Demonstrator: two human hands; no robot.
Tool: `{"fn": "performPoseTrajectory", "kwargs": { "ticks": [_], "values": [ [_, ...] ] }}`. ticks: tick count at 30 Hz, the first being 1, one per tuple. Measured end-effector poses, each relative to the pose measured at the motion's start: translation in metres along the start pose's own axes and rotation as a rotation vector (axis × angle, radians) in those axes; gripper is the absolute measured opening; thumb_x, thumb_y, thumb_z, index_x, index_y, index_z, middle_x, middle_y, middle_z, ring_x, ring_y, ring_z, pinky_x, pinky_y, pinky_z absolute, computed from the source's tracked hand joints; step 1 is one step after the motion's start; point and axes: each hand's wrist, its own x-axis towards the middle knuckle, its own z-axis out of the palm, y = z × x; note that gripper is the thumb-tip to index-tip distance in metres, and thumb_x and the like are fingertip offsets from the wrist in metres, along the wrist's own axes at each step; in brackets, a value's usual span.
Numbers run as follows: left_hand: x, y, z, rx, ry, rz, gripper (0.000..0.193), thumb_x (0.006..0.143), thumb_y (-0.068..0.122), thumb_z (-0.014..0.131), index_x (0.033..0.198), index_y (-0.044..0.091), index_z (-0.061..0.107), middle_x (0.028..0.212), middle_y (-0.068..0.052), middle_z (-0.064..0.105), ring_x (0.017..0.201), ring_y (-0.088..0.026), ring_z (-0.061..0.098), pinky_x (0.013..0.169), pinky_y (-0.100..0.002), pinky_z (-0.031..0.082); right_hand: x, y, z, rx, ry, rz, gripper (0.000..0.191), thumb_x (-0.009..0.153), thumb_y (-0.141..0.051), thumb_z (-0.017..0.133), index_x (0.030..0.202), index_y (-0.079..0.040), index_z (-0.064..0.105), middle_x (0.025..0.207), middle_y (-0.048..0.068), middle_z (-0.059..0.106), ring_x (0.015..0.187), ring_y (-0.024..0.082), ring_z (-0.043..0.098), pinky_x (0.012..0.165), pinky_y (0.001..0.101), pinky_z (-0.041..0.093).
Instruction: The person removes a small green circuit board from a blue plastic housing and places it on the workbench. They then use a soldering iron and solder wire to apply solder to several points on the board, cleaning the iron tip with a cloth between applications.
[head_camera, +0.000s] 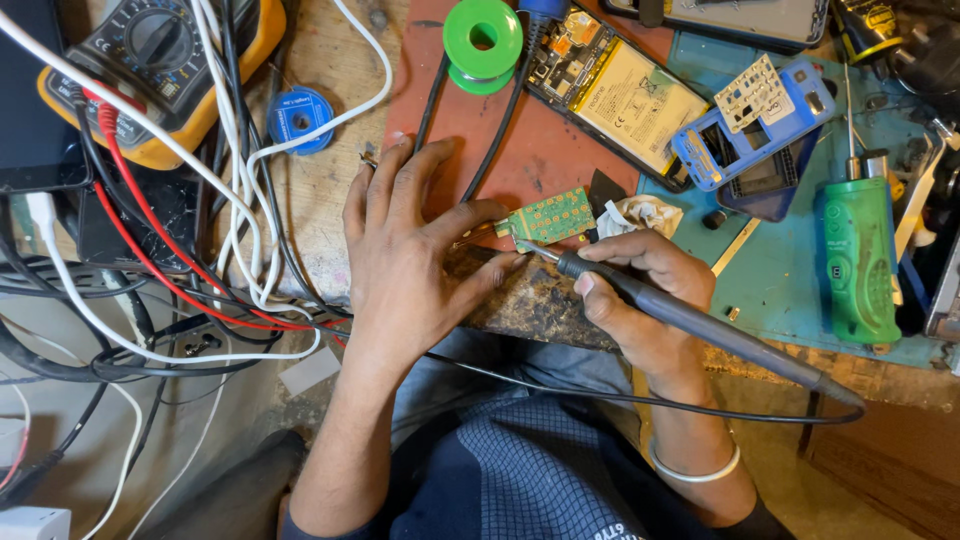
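Worn wooden workbench (320, 180), teal mat (790, 290), grey floor (60, 470), even light
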Motion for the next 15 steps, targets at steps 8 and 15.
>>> {"fn": "performPoseTrajectory", "kwargs": {
  "ticks": [8, 15],
  "values": [
    [-0.001, -0.002, 0.002, 0.002, 0.017, 0.001, 0.044, 0.079, 0.044, 0.085, 0.118, 0.025, 0.077, 0.152, -0.012, 0.047, 0.147, -0.04, 0.034, 0.122, -0.061, 0.021, 0.0, 0.005, 0.001, 0.017, 0.01, -0.009, 0.026, 0.092, -0.015, 0.078, 0.109, 0.003, 0.068, 0.09, 0.007, 0.074, 0.081, 0.008, 0.069, 0.075, 0.0226, 0.056],
    [0.001, -0.002, 0.001, 0.006, 0.017, 0.011, 0.046, 0.077, 0.044, 0.084, 0.117, 0.025, 0.077, 0.151, -0.012, 0.049, 0.147, -0.041, 0.034, 0.121, -0.061, 0.02, -0.005, 0.012, -0.001, 0.133, 0.056, -0.043, 0.025, 0.096, -0.016, 0.075, 0.111, 0.002, 0.066, 0.086, 0.006, 0.07, 0.074, 0.009, 0.063, 0.071, 0.0226, 0.052]
  ]
}}
